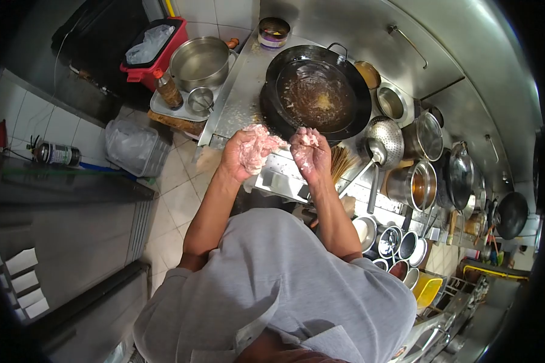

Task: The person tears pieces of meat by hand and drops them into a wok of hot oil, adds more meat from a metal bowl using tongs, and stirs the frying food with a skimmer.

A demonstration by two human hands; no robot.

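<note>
beside the wok, 2 hands grip pale meat.

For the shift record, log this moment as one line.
left hand: gripping pink meat-like clump | right hand: smaller bit in curled fingers | wok: dark liquid inside, beyond hands | perforated ladle: right of wok

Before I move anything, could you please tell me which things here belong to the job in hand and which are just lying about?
In use, it seems:
Pink lump in the left hand
Small pink piece in the right hand
Wok of brownish liquid just ahead

Apparently just lying about:
Brown bottle
Red tub
Fire extinguisher
</note>
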